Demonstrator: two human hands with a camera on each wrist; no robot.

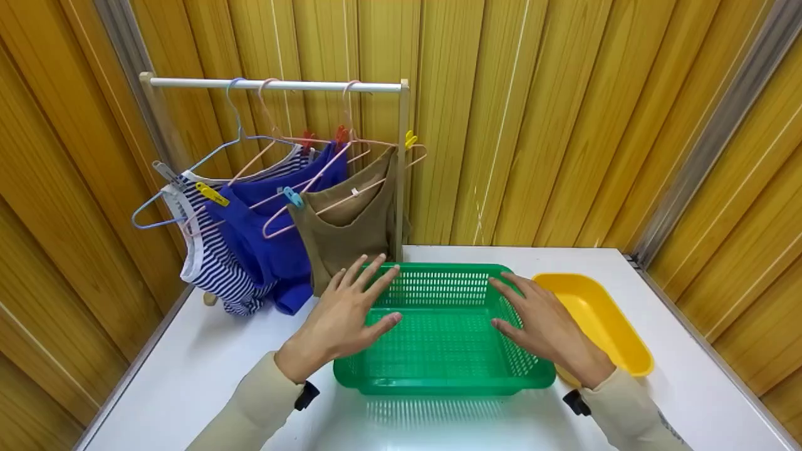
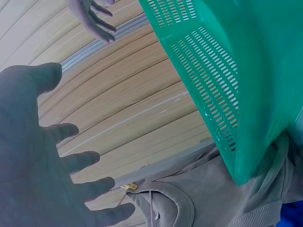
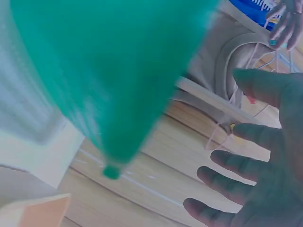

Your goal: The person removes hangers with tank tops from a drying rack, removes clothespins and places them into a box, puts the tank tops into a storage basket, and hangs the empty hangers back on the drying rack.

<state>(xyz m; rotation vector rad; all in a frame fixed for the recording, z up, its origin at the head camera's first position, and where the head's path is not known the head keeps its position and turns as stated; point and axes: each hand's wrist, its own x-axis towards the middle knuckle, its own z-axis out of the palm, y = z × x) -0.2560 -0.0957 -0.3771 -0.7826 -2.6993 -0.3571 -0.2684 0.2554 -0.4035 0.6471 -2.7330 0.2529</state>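
A green perforated plastic basket (image 1: 438, 382) stands on the white table, with nothing inside it. Above its left side my left hand (image 1: 341, 316) is held with fingers spread and gripping nothing. My right hand (image 1: 548, 326) hovers over the basket's right side, its fingers apart and likewise holding nothing. In the left wrist view the left hand (image 2: 42, 156) shows an open palm beside the basket (image 2: 208, 90). The right wrist view shows the right hand (image 3: 255, 161) with spread fingers near the blurred basket (image 3: 109, 71). Whether either hand touches the rim, I cannot tell.
A clothes rack (image 1: 282, 83) at the back left bears a striped top (image 1: 219, 263), a blue top (image 1: 263, 232) and a brown tank top (image 1: 351, 232), clipped on hangers. Right of the basket lies a yellow tray (image 1: 639, 357). Wood-look panels (image 1: 501, 125) enclose the white table (image 1: 207, 357).
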